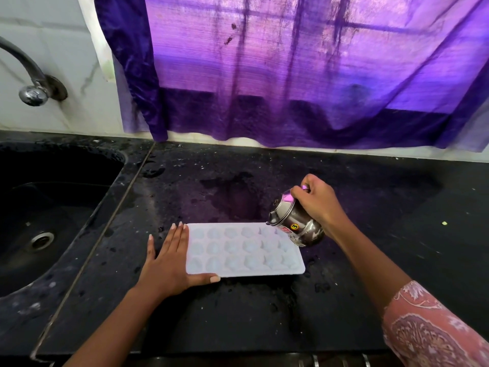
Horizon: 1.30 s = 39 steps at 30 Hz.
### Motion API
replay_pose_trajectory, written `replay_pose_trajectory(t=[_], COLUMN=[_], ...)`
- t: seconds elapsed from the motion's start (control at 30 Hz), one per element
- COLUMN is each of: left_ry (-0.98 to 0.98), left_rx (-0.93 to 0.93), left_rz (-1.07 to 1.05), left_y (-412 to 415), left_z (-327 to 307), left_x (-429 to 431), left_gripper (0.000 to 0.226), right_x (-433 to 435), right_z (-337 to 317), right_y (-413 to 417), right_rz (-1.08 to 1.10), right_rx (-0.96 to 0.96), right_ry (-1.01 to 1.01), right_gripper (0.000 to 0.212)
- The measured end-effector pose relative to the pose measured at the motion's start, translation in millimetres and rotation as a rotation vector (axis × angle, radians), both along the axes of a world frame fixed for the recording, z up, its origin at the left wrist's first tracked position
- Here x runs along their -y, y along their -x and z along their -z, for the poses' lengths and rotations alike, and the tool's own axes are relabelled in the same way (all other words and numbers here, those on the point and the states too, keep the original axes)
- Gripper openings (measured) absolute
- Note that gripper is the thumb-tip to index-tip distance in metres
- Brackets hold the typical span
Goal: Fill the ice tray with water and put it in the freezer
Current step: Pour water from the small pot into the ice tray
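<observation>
Pale white plastic ice tray (244, 250), centre of frame, flat on wet speckled black stone counter (370, 260).
Small round-bellied steel pot (296, 223) right of centre, tilted, mouth over tray's far right corner, grasped at the neck by right hand (317, 200); yellow round sticker (294, 226) reading "3", red-and-white label beside it too blurred to read. Left hand (169, 260) flat, fingers straight, against tray's left edge, thumb along near edge. Water in moulds hard to make out. Black sink (53, 207) and metal tap (31, 83) cut off at left; purple curtain (291, 75) across top.
</observation>
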<state>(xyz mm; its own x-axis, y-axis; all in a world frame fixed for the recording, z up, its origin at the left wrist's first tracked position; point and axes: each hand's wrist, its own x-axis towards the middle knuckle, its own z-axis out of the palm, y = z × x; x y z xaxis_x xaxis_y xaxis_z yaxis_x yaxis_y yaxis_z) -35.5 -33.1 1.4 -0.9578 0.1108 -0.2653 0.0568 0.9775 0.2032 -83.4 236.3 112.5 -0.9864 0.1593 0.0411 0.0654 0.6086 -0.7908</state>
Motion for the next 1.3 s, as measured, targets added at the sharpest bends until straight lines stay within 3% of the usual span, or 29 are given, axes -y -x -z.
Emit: replay_pose_trajectory(t=[1.3], left_ry=[-0.252], left_rx=[-0.018], left_rz=[-0.042], left_y=[-1.3], left_z=[12.6], left_x=[7.2], left_gripper=[0.141], right_x=[-4.7], right_z=[-3.9], right_y=[-0.2], right_rz=[0.012], right_rx=[-0.007], right_ry=[-0.012], right_gripper=[0.025])
